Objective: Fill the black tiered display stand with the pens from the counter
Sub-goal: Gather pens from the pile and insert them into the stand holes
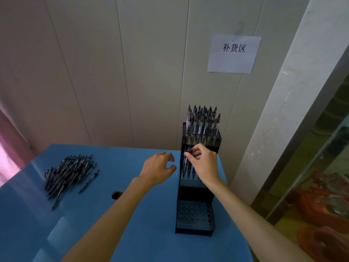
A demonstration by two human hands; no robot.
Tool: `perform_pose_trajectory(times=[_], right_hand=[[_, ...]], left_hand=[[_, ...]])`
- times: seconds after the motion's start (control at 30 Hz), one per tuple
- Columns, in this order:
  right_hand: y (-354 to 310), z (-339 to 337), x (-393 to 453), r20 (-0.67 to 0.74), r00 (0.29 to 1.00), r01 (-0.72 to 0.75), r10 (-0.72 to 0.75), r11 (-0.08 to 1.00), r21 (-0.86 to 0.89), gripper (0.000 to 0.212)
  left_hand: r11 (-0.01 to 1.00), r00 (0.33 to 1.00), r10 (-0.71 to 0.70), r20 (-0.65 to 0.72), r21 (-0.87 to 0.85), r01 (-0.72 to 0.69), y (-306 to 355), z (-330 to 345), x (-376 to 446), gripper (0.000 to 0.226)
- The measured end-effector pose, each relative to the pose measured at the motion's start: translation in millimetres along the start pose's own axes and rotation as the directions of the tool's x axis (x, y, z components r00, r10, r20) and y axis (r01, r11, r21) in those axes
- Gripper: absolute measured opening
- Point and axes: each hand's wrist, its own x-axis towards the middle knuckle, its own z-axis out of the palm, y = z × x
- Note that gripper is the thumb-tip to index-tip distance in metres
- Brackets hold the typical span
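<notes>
Pen (187, 159), upright, long axis vertical, pinched at its top by the right hand (204, 163) over the middle tier of the black tiered display stand (196, 193); left hand (159, 168) just beside, fingers loosely curled, holding nothing, nearer the pen pile (69, 172) lying leftward on the blue counter (132, 224).

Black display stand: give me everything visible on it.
The black display stand stands upright on the blue counter, near its right edge and close to the wall. It looks like dark, partly see-through plastic, with three stepped tiers of hole grids. The top tier is packed with upright pens. The middle tier holds a few pens at its left. The bottom tier's holes look empty. The right hand pinches a pen at the middle tier; the left hand hovers beside it, not visibly touching.
</notes>
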Motion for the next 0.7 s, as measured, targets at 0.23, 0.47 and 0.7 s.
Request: perform_pose_trajectory(times=[0.23,0.47,0.7], right_hand=[[0,8,-1,0.081,0.997,0.001,0.015,0.981,-0.194,0.033],[8,10,-11,0.131,0.989,-0.03,0.063,0.97,-0.24,0.032],[11,12,-17,0.201,0.975,-0.04,0.098,0.961,-0.274,0.033]], left_hand=[[1.0,0.999,-0.002,0.036,-0.001,0.002,7,1,-1,0.032],[1.0,0.999,-0.025,0.045,-0.003,0.025,8,1,-5,0.031],[0.999,0.997,-0.05,0.057,-0.002,0.05,16,1,-9,0.03]])
